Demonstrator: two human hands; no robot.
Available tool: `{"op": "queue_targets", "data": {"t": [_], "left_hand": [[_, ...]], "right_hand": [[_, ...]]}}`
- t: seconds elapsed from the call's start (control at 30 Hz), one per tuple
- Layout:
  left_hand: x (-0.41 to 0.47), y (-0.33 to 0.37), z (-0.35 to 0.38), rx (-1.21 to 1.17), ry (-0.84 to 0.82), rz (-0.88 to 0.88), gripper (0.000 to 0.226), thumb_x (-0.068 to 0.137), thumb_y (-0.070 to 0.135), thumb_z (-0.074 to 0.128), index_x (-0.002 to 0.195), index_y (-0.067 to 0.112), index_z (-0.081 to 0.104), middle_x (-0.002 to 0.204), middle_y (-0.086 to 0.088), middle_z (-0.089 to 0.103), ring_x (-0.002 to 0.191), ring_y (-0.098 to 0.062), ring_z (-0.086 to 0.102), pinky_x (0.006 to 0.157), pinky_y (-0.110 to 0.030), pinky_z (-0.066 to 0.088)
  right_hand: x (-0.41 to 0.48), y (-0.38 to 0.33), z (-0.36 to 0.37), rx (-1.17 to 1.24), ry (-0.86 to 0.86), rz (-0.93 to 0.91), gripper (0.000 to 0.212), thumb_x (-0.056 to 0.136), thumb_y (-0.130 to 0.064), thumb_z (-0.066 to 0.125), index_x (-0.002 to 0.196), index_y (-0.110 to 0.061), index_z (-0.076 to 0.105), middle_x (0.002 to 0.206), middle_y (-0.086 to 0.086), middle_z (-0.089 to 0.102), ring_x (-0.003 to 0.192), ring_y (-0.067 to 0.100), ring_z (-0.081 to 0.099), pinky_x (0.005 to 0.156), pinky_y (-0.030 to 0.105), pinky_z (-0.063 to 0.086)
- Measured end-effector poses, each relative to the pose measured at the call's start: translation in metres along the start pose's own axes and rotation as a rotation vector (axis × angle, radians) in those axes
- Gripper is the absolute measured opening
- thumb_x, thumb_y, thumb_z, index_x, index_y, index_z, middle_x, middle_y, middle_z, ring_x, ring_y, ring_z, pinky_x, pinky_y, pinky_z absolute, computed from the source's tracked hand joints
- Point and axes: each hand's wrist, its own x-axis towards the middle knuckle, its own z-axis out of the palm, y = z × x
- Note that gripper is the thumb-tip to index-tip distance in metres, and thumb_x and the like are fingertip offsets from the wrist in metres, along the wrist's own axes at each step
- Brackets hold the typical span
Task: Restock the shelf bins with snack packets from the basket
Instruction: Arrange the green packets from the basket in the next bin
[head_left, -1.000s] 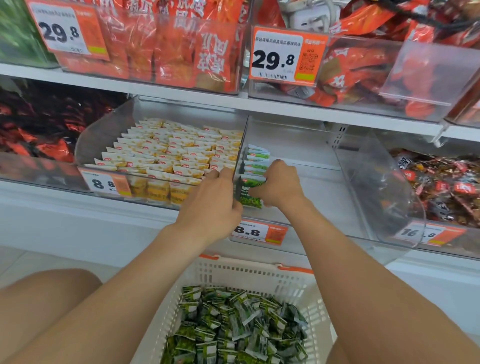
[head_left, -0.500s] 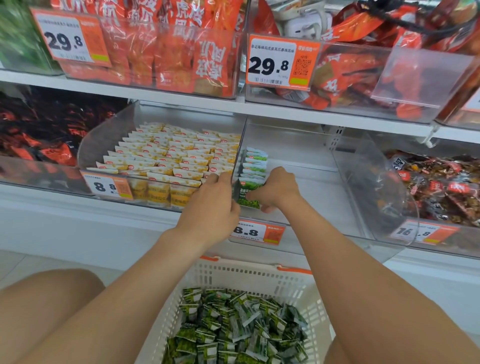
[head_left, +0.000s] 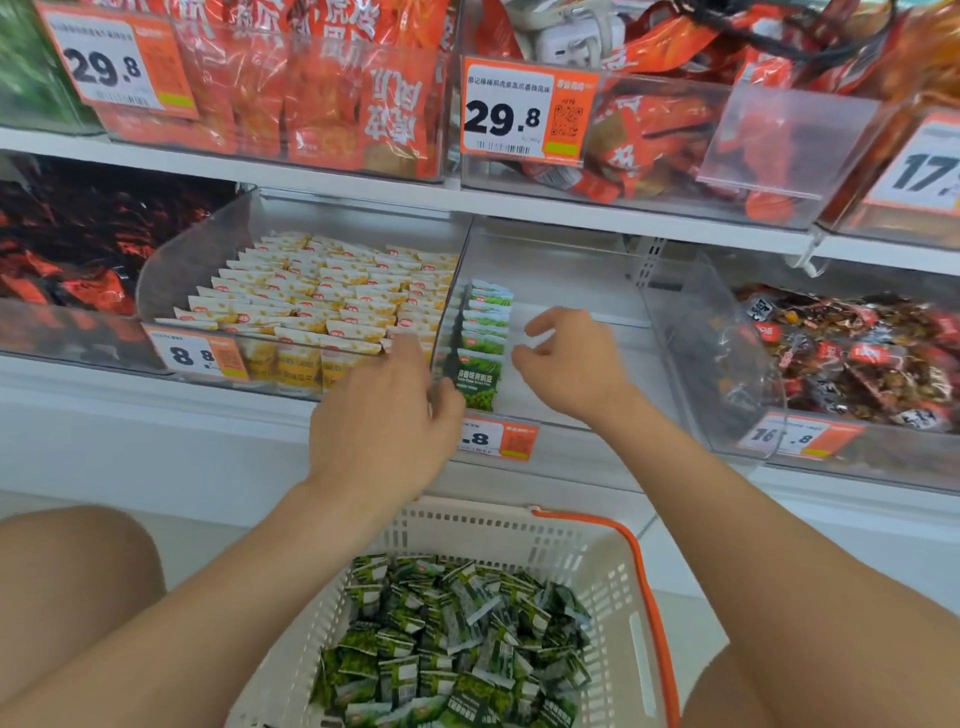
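Centre bin (head_left: 571, 291), mid-frame: floor mostly bare, with one short row (head_left: 484, 332) of green packets standing on edge along its left wall; the rest is unfilled. Basket (head_left: 519, 525), bottom centre: heap (head_left: 457, 639) of like packets left to shelve, so the restock is judged to be at an early stage. Left hand (head_left: 384, 421), just left of the row's front packet: fingers curled toward it, grip or mere touch not discernible. Right hand (head_left: 571, 358), just right of the row: fingers loosely curled, holding nothing, clear of the packets.
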Motion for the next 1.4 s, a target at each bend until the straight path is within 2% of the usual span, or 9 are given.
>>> {"op": "queue_targets", "data": {"t": [0.1, 0.2, 0.33, 0.43, 0.53, 0.67, 0.9, 1.17, 1.4], "left_hand": [[-0.02, -0.002, 0.007, 0.084, -0.369, -0.077, 0.042, 0.095, 0.051, 0.053, 0.07, 0.018, 0.055, 0.066, 0.001, 0.059, 0.064, -0.023, 0.058, 0.054, -0.032, 0.041], [-0.039, -0.011, 0.034, 0.238, -0.71, 0.001, 0.034, 0.094, 0.051, 0.056, 0.082, 0.019, 0.061, 0.081, 0.004, 0.063, 0.074, -0.019, 0.061, 0.065, -0.033, 0.053], [-0.072, -0.036, 0.09, 0.387, -1.003, 0.065, 0.019, 0.096, 0.029, 0.054, 0.079, 0.023, 0.049, 0.084, 0.004, 0.056, 0.08, -0.02, 0.061, 0.071, -0.037, 0.055], [-0.093, -0.06, 0.122, 0.449, -1.105, 0.05, 0.021, 0.097, 0.018, 0.053, 0.077, 0.022, 0.048, 0.08, 0.001, 0.054, 0.071, -0.018, 0.056, 0.069, -0.036, 0.055], [-0.113, -0.088, 0.155, 0.432, -1.169, -0.058, 0.029, 0.1, 0.009, 0.05, 0.072, 0.018, 0.044, 0.075, -0.001, 0.05, 0.064, -0.015, 0.048, 0.072, -0.037, 0.054], [-0.15, -0.117, 0.2, 0.386, -1.135, -0.181, 0.03, 0.094, 0.003, 0.052, 0.068, 0.015, 0.042, 0.069, -0.008, 0.047, 0.065, -0.019, 0.056, 0.059, -0.035, 0.045], [-0.185, -0.145, 0.245, 0.303, -1.037, -0.222, 0.031, 0.098, -0.002, 0.056, 0.128, 0.005, 0.056, 0.129, -0.018, 0.059, 0.115, -0.033, 0.06, 0.092, -0.039, 0.052], [-0.19, -0.148, 0.246, 0.246, -0.943, -0.36, 0.021, 0.09, -0.009, 0.056, 0.09, 0.003, 0.074, 0.093, -0.014, 0.069, 0.097, -0.031, 0.07, 0.08, -0.038, 0.056], [-0.195, -0.155, 0.238, 0.082, -1.091, -0.244, 0.024, 0.095, 0.003, 0.065, 0.082, 0.022, 0.059, 0.087, 0.007, 0.066, 0.08, -0.012, 0.062, 0.073, -0.031, 0.053]], "right_hand": [[-0.042, -0.007, -0.018, 0.097, 0.036, -0.144, 0.006, 0.087, -0.024, 0.068, 0.092, -0.026, 0.07, 0.064, -0.007, 0.07, 0.064, 0.003, 0.065, 0.061, 0.018, 0.045], [-0.082, 0.001, -0.021, 0.022, -0.059, -0.203, 0.003, 0.084, -0.025, 0.068, 0.082, -0.026, 0.071, 0.057, -0.009, 0.068, 0.057, 0.003, 0.063, 0.059, 0.015, 0.045], [-0.12, 0.029, 0.001, -0.261, -0.344, -0.255, 0.015, 0.086, -0.035, 0.065, 0.098, -0.029, 0.068, 0.078, -0.009, 0.069, 0.082, 0.013, 0.067, 0.082, 0.034, 0.056], [-0.136, 0.041, 0.016, -0.471, -0.479, -0.296, 0.028, 0.093, -0.033, 0.057, 0.118, -0.022, 0.063, 0.103, 0.004, 0.066, 0.098, 0.029, 0.065, 0.078, 0.043, 0.058], [-0.145, 0.047, 0.027, -0.617, -0.526, -0.347, 0.028, 0.099, -0.027, 0.053, 0.125, -0.018, 0.059, 0.114, 0.009, 0.061, 0.099, 0.03, 0.063, 0.052, 0.031, 0.042], [-0.147, 0.057, 0.042, -0.697, -0.585, -0.4, 0.016, 0.102, -0.02, 0.051, 0.116, -0.018, 0.058, 0.104, 0.006, 0.06, 0.078, 0.025, 0.056, 0.048, 0.031, 0.03], [-0.138, 0.066, 0.066, -0.705, -0.672, -0.4, 0.011, 0.097, -0.012, 0.055, 0.092, -0.019, 0.047, 0.077, 0.0, 0.039, 0.061, 0.019, 0.044, 0.048, 0.031, 0.03], [-0.133, 0.068, 0.074, -0.727, -0.69, -0.406, 0.019, 0.097, -0.014, 0.057, 0.09, -0.02, 0.041, 0.077, -0.001, 0.037, 0.061, 0.017, 0.044, 0.05, 0.031, 0.033], [-0.136, 0.064, 0.067, -0.752, -0.697, -0.435, 0.01, 0.096, -0.012, 0.056, 0.09, -0.018, 0.05, 0.077, 0.0, 0.044, 0.062, 0.017, 0.049, 0.049, 0.03, 0.035]]}}
